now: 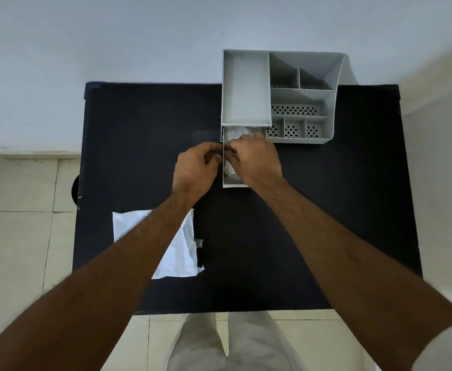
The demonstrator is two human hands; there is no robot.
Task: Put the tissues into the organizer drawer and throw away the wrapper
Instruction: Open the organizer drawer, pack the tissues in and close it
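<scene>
A grey organizer stands at the back of the black table, and its drawer is pulled out toward me. White tissues lie inside the drawer. My right hand reaches down into the drawer over the tissues, fingers curled onto them. My left hand rests against the drawer's left wall, fingers pinched at its edge. The white plastic wrapper lies flat on the table at the near left, partly hidden under my left forearm.
The black table stands against a pale wall. The organizer's right side has several small perforated compartments. A dark round object shows on the tiled floor beside the table's left edge.
</scene>
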